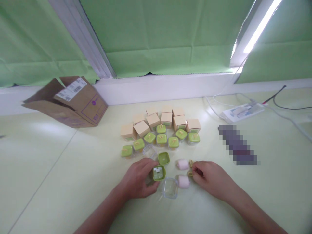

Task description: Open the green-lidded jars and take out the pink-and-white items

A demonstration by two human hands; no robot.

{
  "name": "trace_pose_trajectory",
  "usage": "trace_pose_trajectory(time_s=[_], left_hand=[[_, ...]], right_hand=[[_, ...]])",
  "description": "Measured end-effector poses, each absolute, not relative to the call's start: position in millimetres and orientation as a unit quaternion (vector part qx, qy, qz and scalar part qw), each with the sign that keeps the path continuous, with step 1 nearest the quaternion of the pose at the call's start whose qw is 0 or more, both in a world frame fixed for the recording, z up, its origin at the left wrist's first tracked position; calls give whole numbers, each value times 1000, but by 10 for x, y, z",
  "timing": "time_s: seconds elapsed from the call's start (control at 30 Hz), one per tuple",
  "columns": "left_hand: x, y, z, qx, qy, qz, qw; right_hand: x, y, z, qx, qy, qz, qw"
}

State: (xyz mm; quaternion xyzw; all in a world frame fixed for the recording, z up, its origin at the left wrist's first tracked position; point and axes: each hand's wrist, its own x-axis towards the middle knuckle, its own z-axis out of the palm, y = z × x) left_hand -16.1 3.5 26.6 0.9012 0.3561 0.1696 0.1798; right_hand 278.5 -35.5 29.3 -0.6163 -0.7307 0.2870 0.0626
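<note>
My left hand [142, 178] is closed around a small green lid [159, 173], its hollow underside facing up. Another green lid [163, 158] lies upturned just beyond it. A clear square container [170, 188] stands to the right of my left fingers, and a second clear container [149, 151] lies behind that hand. My right hand [209, 177] has its thumb and fingers pinched at a small yellow loop [190, 174]; a similar yellow loop [191, 163] is beside the fingertips. Two pale pink rounded pieces, an upper one [182, 164] and a lower one [183, 181], lie between my hands.
Several green-lidded clear jars [161, 139] stand in an arc, with several small cardboard boxes [166, 119] behind. A large open carton [73, 104] is at the back left. At the right are a white power strip [243, 112], cables and a pixelated dark object [237, 146].
</note>
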Motion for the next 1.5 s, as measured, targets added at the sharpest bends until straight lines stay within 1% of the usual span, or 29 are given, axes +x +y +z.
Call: trace_pose_trajectory(time_s=[0.27,0.73,0.93,1.1,1.27,1.5], left_hand=[[-174,35,250,914,345,151,152],[-184,30,257,915,348,143,145],[-191,26,310,914,343,157,150],[-200,46,311,908,354,193,112],[-209,75,263,912,368,161,80],[-232,99,233,917,373,120,79]], right_hand=[[2805,-344,292,-633,-724,271,35],[2841,-343,315,-633,-731,252,38],[2897,-338,315,-633,-738,232,39],[2957,-319,289,-636,-739,221,35],[2995,-299,267,-640,-738,213,24],[3013,-283,223,-637,-742,210,11]])
